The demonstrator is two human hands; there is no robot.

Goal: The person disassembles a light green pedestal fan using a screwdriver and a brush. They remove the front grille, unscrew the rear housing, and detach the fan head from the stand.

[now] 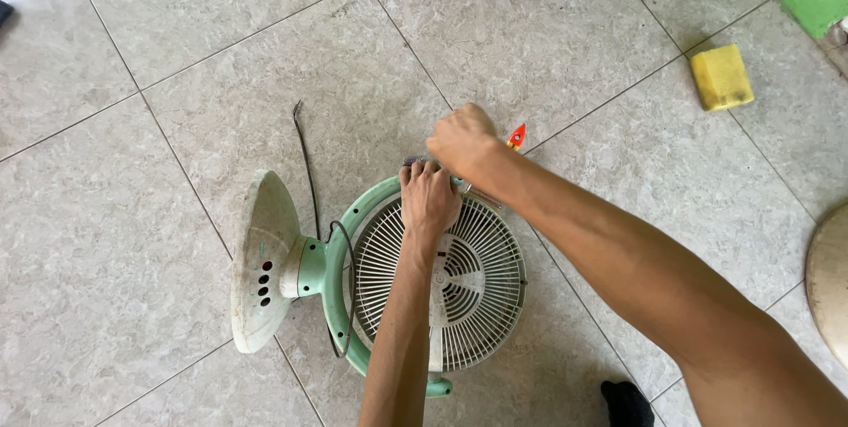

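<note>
While both hands (pixel 446 171) grip the fan grille (pixel 459 281), they hide its rim.

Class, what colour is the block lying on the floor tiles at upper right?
Yellow: the block shows best in the head view.

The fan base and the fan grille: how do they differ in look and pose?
The base is a solid pale disc that stands on edge, with dark buttons; the grille is an open slatted disc that faces up. No hand touches the base; the left hand rests on the grille's rim. Both are round.
</note>
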